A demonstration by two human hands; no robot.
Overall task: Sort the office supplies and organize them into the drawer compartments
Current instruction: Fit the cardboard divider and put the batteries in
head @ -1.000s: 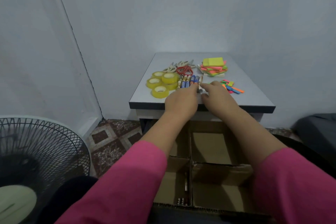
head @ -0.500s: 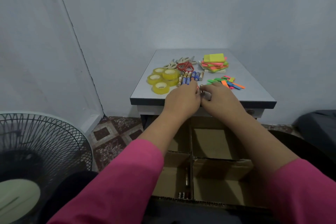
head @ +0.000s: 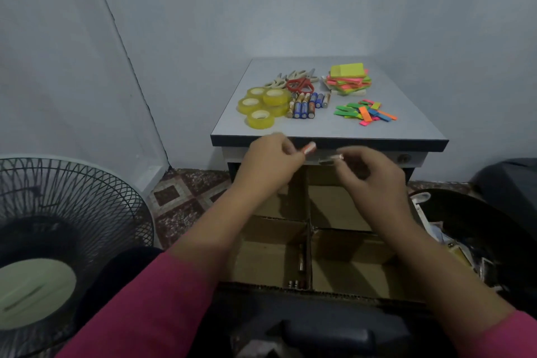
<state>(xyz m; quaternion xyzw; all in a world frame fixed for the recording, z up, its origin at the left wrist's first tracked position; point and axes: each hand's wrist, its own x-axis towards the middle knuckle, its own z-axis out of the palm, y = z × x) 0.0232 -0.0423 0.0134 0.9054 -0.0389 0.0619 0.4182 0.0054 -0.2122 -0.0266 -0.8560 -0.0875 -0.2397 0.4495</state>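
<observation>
Your left hand (head: 268,157) pinches an orange-and-white battery (head: 309,148) at the fingertips, its tip sticking out to the right in front of the dark edge of the table (head: 377,134). Your right hand (head: 369,171) has its fingers curled round a second battery (head: 337,157), of which only a metal end shows; motion blur hides the rest. Both hands hang just off the table's front edge, above the open drawer (head: 319,288), close together but not touching.

The other batteries (head: 305,104) lie in a row on the table, blue ones and gold ones side by side, touching the cluster of yellow tape rolls (head: 263,107) to their left. Behind them sit the scissors (head: 299,83), a red pair over pale ones. To the right are a stack of sticky notes (head: 347,78) and a loose scatter of coloured flags (head: 364,113).

The drawer is split by cardboard walls into four compartments. The near-left one holds a few batteries (head: 299,273) along its right wall and near corner. Your arms cover part of the others, so you cannot tell what they hold.

A fan (head: 58,227) stands at the left, well apart from the drawer, and a dark bin (head: 479,229) with clutter crowds the drawer's right side. The front strip of the table is bare.
</observation>
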